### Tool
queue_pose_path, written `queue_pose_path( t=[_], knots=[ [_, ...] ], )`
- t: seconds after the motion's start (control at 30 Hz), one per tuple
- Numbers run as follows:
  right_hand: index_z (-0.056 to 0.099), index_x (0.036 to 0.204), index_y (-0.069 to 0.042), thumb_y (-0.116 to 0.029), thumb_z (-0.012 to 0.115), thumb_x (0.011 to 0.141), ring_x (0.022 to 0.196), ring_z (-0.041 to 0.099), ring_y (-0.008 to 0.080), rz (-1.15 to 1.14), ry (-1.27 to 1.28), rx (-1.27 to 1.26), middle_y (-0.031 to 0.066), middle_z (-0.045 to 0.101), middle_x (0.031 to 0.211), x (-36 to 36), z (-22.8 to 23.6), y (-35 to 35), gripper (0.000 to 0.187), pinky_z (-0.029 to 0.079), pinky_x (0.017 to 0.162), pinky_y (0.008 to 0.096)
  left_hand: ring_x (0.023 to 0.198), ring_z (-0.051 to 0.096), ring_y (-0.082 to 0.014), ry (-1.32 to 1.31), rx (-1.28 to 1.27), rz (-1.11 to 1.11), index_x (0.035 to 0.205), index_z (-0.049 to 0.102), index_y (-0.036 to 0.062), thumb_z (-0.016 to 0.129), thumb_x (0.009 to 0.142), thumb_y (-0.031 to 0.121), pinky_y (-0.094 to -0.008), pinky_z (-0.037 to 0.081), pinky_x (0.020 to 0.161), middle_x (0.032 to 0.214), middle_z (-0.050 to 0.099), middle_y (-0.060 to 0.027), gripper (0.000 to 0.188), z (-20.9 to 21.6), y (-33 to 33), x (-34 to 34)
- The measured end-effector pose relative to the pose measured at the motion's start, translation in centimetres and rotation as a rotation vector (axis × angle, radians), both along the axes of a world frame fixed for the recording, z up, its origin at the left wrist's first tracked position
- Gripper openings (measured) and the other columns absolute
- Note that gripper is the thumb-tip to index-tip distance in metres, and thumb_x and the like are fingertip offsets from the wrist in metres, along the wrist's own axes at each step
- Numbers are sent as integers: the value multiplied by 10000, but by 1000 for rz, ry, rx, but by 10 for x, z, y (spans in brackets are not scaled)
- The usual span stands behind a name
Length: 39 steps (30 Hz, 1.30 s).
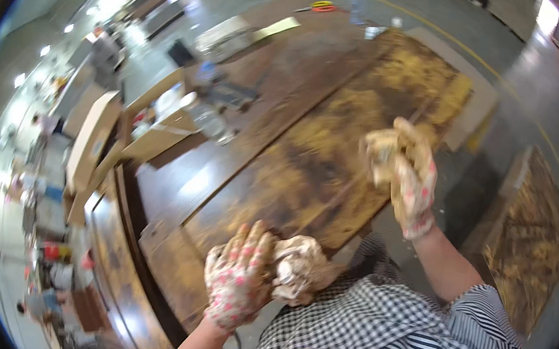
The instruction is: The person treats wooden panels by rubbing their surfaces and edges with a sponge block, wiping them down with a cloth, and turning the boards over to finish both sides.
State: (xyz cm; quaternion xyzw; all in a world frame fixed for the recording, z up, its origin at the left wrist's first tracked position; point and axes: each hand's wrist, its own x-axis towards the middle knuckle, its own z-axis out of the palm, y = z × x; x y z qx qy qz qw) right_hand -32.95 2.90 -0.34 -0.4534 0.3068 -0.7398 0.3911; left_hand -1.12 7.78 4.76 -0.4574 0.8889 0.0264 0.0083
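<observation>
My left hand (pixel 238 276), in a white work glove with pink dots and brown stains, lies with its fingers stretched out at the near edge of a wooden board (pixel 324 135). The board is smeared with yellow-brown patches. Beside that hand, toward my body, sits a crumpled, stained whitish cloth (pixel 298 270). Raised above the right part of the board, my right hand (pixel 415 182) wears a matching glove, more heavily stained. Its fingers close round a small yellowish-brown wad (pixel 381 156), blurred by motion, so its exact kind does not show.
An open cardboard box (pixel 172 129) holds a clear plastic bottle (pixel 207 119) at the left. Farther off lie a folded grey-white bundle (pixel 226 38) and yellow-red handled pliers (pixel 322 6). Another stained board (pixel 528 241) stands low at the right. People work far left.
</observation>
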Motion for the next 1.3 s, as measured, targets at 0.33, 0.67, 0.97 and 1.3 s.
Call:
queue_pose_path(
  t=[0.33,0.67,0.97,1.3],
  knots=[
    [535,1390,-70,-318,691,959,1165,571,219,-747,156,221,118,596,1258,-265,0,-133,521,459,1037,367,1440,399,-392,124,26,-280,1480,452,22,643,711,135,-523,335,1139,1560,427,-170,801,6,-87,-186],
    [481,1425,-41,-193,604,1022,1199,555,182,-549,-165,132,93,556,1313,-285,-11,-151,448,436,1083,338,1507,287,-351,137,-31,-475,1506,416,67,627,869,286,-576,281,1182,1618,336,-136,707,-13,-213,-444],
    [519,1391,-41,-138,591,1029,1191,594,191,-551,-222,112,102,596,1306,-303,-16,-155,381,487,1039,330,1484,346,-338,258,-29,-362,1508,408,68,630,864,310,-583,336,1121,1612,352,-146,723,-23,-202,-441],
    [529,1390,-43,-147,635,1003,1251,568,193,-525,-147,68,104,582,1339,-315,-24,-159,415,470,1068,342,1503,308,-358,109,-86,358,1478,482,82,664,737,113,-555,289,1167,1584,422,-122,764,-18,-66,-191]
  ],
)
